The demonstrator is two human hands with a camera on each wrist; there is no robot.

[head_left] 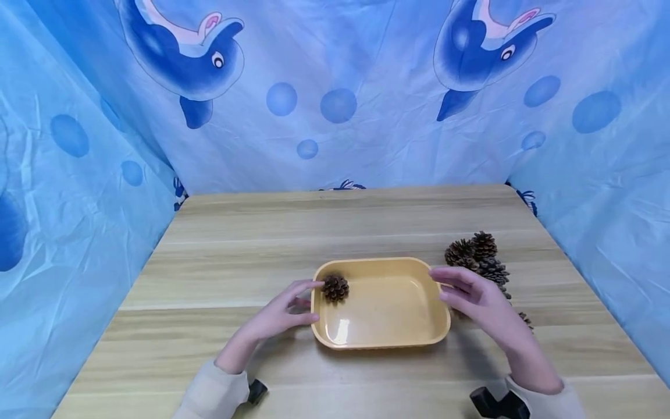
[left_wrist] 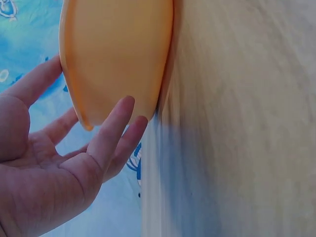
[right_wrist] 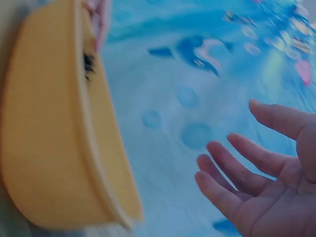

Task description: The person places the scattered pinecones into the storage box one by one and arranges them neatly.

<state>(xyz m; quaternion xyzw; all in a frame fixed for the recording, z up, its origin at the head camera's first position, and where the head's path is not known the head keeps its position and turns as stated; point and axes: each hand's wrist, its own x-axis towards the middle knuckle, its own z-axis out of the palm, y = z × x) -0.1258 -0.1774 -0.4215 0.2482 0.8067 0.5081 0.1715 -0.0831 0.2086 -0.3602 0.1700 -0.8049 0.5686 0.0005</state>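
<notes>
A shallow yellow plastic basin (head_left: 389,302) sits on the table with one brown pine cone (head_left: 335,288) inside, near its left end. At that end, my left hand (head_left: 280,311) has its fingers spread about the rim; the left wrist view shows the digits (left_wrist: 114,131) loosely bent beside the basin wall (left_wrist: 116,54), not gripping it. My right hand (head_left: 473,297) hovers by the right rim, empty. In the right wrist view its fingers (right_wrist: 217,192) are relaxed and apart from the basin (right_wrist: 47,128).
Several pine cones (head_left: 484,244) are heaped on the wooden table (head_left: 220,262), beyond and right of the basin, partly behind my right hand. Another pine cone (head_left: 525,319) lies by the right wrist. Blue dolphin-print cloth (head_left: 335,64) walls the back and sides.
</notes>
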